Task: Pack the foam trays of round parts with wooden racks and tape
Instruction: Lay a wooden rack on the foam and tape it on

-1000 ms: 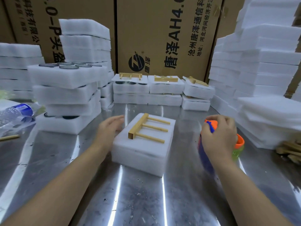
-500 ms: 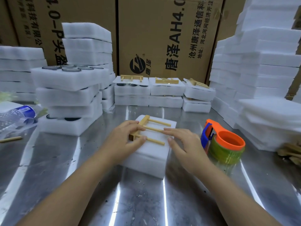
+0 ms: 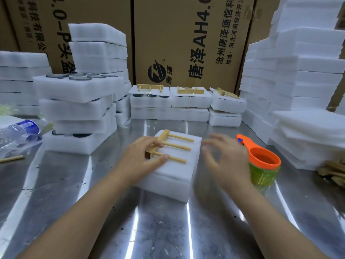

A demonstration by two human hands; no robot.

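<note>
Pressing a wooden rack onto the foam tray at table centre with a flat left hand, ahead of taping. Hovering the blurred right hand, fingers spread and empty, just beside the tape dispenser. Likely next: gripping it, running tape across. Hemmed in by foam stacks on both sides.

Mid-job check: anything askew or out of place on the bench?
The rightmost finished pack in the back row sits skewed, its wooden rack angled, unlike its two squared neighbours. At the left edge a plastic bottle lies on its side, with a loose wooden stick near it.
</note>
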